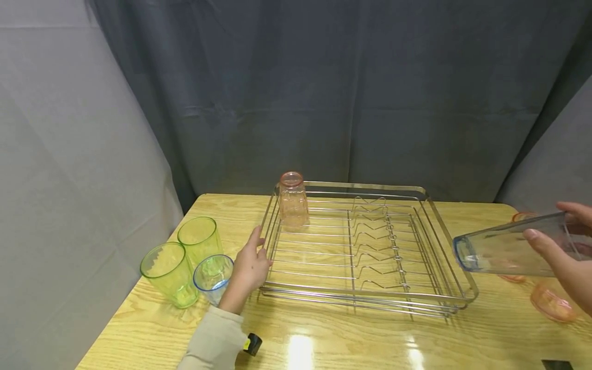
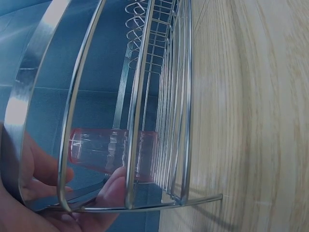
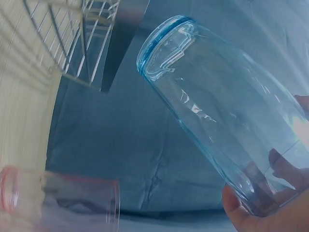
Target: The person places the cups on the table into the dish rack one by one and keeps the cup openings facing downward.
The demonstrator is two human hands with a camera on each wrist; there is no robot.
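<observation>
My left hand (image 1: pixel 252 264) grips the left side of a metal wire dish rack (image 1: pixel 353 295); in the left wrist view its fingers (image 2: pixel 113 193) show among the rack's wires. Inside the rack's back left corner stands a pink clear tumbler (image 1: pixel 293 203), upside down. Off the rack's right side, my right hand (image 1: pixel 561 262) holds a bluish clear tumbler (image 1: pixel 509 249) near its mouth. The tumbler is tilted on its side, its thick blue base pointing left towards the rack. In the right wrist view, fingers show through the tumbler's wall (image 3: pixel 217 101).
Left of the rack stand two green tumblers (image 1: pixel 168 272) (image 1: pixel 199 236) and a small blue-rimmed glass (image 1: pixel 213 277), close to my left forearm. Pinkish-orange glasses (image 1: pixel 552 303) are on the wooden table (image 1: pixel 351 339) at right, partly hidden by my right hand. A dark curtain (image 1: pixel 324 103) hangs behind.
</observation>
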